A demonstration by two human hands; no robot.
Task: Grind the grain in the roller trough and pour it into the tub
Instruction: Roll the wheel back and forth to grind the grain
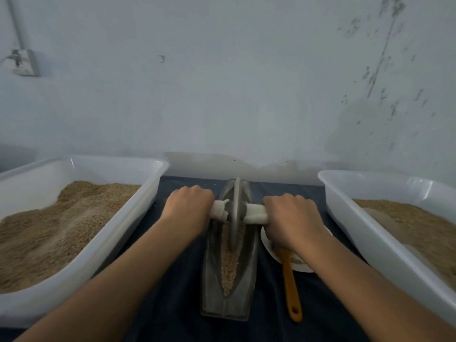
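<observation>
A grey boat-shaped roller trough (249, 272) lies lengthwise in the middle, with tan grain (230, 262) along its groove. A grey roller wheel (235, 211) stands in the far half of the groove on a white-wrapped axle (255, 213). My left hand (187, 206) grips the left end of the axle. My right hand (291, 215) grips the right end. A white tub (123, 218) of tan grain stands to the left and a second white tub (365, 225) with grain to the right.
An orange-handled tool (291, 287) lies on a white plate (276, 253) between the trough and the right tub, partly under my right wrist. A dark cloth (177, 292) covers the table. A pale wall rises close behind.
</observation>
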